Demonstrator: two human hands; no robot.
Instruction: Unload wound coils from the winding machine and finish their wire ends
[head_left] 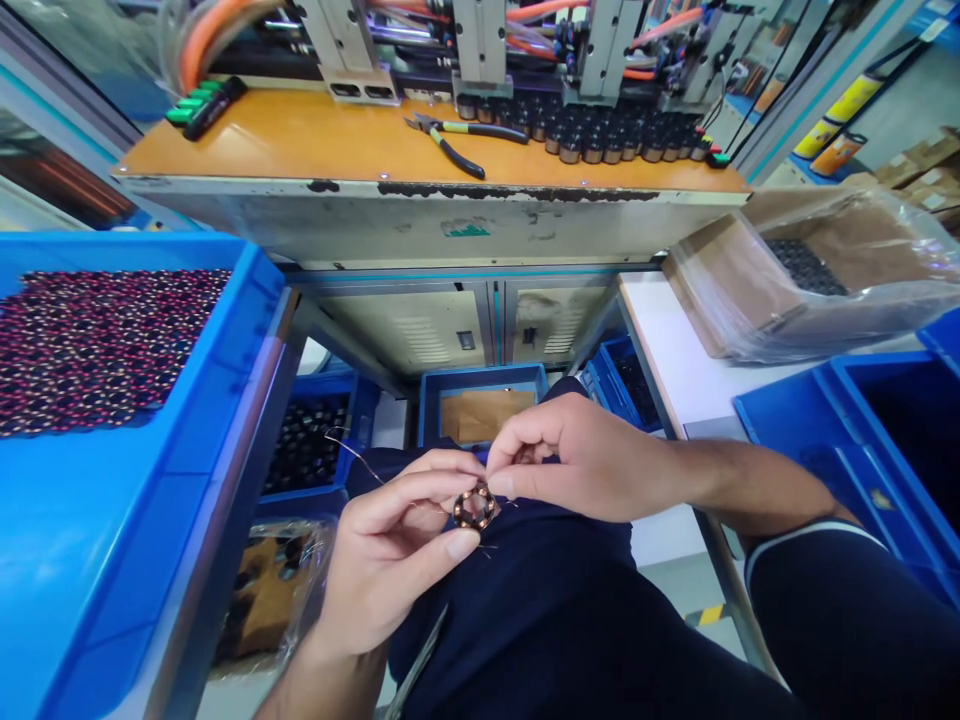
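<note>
My left hand (405,545) holds a small ring-shaped motor stator (459,512) between thumb and fingers, above my lap. Copper coils sit around its dark ring, and its middle is open. From behind my left fingers a long thin copper wire (358,455) loops out to the upper left. Short fine wire ends stick out at the stator's right and lower side. My right hand (574,455) is closed in a pinch at the stator's upper right rim. Whatever lies between those fingertips is too small to make out.
A blue bin (217,410) on the left holds many wound stators (105,345). Cutting pliers (457,140) and rows of dark cylindrical parts (600,140) lie on the orange machine top (300,135). On the right stand a plastic-lined carton (727,270) and blue crates (847,420).
</note>
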